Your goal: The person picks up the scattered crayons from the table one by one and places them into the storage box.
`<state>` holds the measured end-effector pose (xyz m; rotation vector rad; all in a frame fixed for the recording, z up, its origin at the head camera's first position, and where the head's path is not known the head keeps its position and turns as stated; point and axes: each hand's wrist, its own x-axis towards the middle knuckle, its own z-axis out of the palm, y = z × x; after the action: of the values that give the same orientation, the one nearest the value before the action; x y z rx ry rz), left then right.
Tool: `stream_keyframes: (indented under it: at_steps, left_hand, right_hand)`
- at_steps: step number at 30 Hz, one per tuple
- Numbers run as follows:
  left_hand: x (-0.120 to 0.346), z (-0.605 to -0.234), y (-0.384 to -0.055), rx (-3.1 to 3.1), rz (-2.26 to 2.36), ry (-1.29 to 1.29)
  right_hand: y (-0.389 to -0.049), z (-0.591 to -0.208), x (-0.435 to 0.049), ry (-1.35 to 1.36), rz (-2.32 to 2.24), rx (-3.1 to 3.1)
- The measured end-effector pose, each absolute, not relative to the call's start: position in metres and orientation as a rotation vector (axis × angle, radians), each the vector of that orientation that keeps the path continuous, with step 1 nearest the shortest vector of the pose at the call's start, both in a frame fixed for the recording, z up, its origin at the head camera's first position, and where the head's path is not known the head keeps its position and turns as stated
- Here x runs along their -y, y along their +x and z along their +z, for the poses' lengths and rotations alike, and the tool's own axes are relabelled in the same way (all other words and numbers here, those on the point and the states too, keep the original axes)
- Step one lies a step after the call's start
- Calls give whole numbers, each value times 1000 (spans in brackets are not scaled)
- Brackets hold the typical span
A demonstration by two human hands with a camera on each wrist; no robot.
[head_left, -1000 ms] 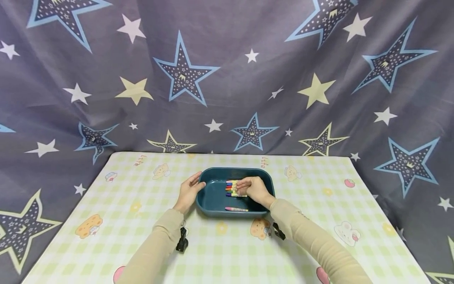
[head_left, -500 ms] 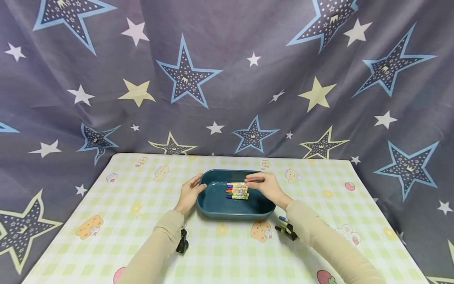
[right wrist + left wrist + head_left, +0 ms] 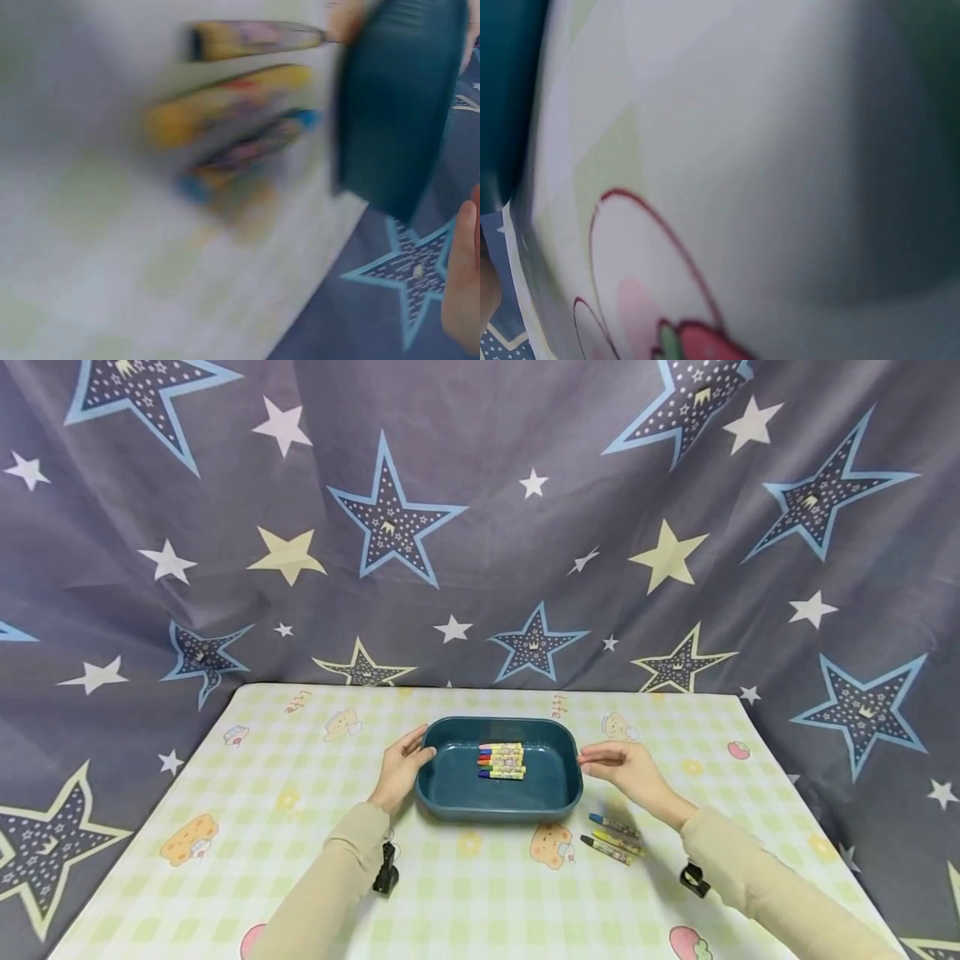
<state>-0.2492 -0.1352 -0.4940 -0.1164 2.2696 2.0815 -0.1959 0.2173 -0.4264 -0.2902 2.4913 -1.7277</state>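
Tray (image 3: 457, 792), dark teal, rounded corners, set on the tabletop (image 3: 450, 902) between 2 hands. Left hand (image 3: 396, 772): grips the tray at its left end, thumb over the rim, fingers (image 3: 412, 739) nearly straight along the outer side. Right hand (image 3: 626, 768): fingers (image 3: 603, 748) extended, thumb below and slightly apart, tips at the tray's right rim; nothing seen in the grasp; contact with the rim, cannot tell. Crayon row (image 3: 504, 762): inside the tray, laid side by side, ends pink, blue, red, orange, green and dark blue. Loose crayons, 3, on the tabletop by the right forearm: blue crayon (image 3: 615, 825), yellow crayon (image 3: 617, 842), black crayon (image 3: 606, 850). Backdrop (image 3: 480, 535): grey cloth, star print.
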Motion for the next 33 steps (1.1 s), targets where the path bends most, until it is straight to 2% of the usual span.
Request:
stream_keyframes:
  at_steps: [8,15,24,33]
  left_hand:
    - [137,-485,-246,-2264,2080,-118]
    - [139,-491,-250,-2297,2078,-109]
    - [135,-495,-248,-2296,2067,-98]
    - [138,-495,-247,-2302,2063,-108]
  right_hand:
    - [-175,-460,-254,-250,-1661,-2492]
    - [-166,-484,-264,-250,-1582,-2478]
    - [-152,-496,-269,-335,-1488,-2514]
    - [-157,-499,-268,-467,-1337,-2663]
